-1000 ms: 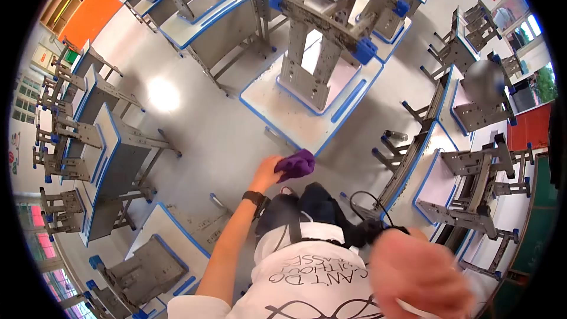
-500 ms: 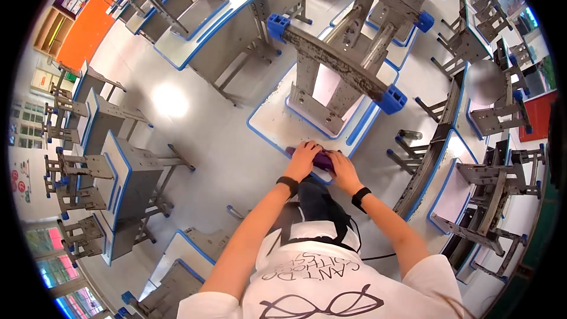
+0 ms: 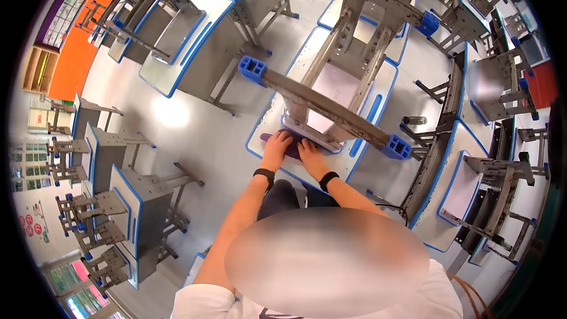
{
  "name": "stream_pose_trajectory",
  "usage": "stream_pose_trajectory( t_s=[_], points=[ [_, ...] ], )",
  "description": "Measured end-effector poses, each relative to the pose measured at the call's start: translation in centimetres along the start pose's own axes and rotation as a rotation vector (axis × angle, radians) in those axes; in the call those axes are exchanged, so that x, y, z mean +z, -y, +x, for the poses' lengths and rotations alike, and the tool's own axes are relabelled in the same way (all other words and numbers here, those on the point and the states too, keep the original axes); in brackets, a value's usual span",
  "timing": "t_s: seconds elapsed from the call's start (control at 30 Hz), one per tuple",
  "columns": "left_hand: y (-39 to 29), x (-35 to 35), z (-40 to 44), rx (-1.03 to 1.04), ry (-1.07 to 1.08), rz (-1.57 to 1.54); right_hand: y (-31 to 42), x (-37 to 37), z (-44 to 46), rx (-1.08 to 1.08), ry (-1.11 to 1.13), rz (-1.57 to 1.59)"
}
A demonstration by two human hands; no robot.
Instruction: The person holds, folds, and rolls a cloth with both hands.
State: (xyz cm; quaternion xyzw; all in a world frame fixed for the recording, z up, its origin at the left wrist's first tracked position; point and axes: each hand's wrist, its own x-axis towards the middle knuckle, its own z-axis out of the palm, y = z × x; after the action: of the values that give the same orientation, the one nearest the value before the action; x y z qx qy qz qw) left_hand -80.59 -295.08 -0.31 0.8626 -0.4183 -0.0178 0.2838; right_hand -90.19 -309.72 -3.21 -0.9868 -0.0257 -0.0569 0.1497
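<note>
A purple cloth (image 3: 292,149) lies on the near part of a white, blue-edged desk (image 3: 269,119). My left hand (image 3: 276,149) presses on its left part, fingers closed around it. Beside it, my right hand (image 3: 310,158) holds the cloth's right part against the desktop. Just beyond both hands, an upside-down stool (image 3: 325,103) rests on the desk, its worn metal legs with blue caps pointing up towards the camera. The cloth touches or nearly touches the stool's near edge.
More desks with upturned stools stand at the left (image 3: 150,201), at the upper left (image 3: 201,41) and at the right (image 3: 440,201). A clear bottle (image 3: 414,120) lies right of the desk. Floor (image 3: 207,147) shows between the rows.
My right hand has come down from near the camera and joined my left on the cloth. Both hands and the cloth have moved onto the desk, then left and closer to the stool.
</note>
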Motion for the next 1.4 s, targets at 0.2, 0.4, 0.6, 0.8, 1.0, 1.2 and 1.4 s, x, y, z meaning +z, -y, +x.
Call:
stream_pose_trajectory(
  t_s=[0.2,0.4,0.6,0.8,1.0,1.2,1.4],
  points=[
    [4.9,-3.2,2.5,0.049,0.043,-0.009,3.1,2.8,5.7,0.101,-0.043,0.024],
    [9.4,-5.1,3.5,0.091,0.123,-0.052,5.9,5.6,9.2,0.303,-0.082,0.169],
    [10.8,-7.4,0.6,0.022,0.239,-0.091,8.6,3.2,9.3,0.253,-0.045,0.096],
    [10.6,-9.8,-2.5,0.213,0.465,-0.173,11.3,2.2,4.6,0.258,-0.107,0.236],
    [9.7,-6.1,-3.1,0.456,0.575,-0.172,12.6,0.4,-0.3,0.441,-0.185,0.275],
    [3.9,-0.8,-1.8,0.648,0.632,-0.145,11.4,-1.4,-5.8,0.715,-0.250,0.205],
    [-2.9,3.3,-2.0,0.702,0.556,-0.118,8.6,-4.4,-10.3,0.867,-0.312,0.190]
  ],
)
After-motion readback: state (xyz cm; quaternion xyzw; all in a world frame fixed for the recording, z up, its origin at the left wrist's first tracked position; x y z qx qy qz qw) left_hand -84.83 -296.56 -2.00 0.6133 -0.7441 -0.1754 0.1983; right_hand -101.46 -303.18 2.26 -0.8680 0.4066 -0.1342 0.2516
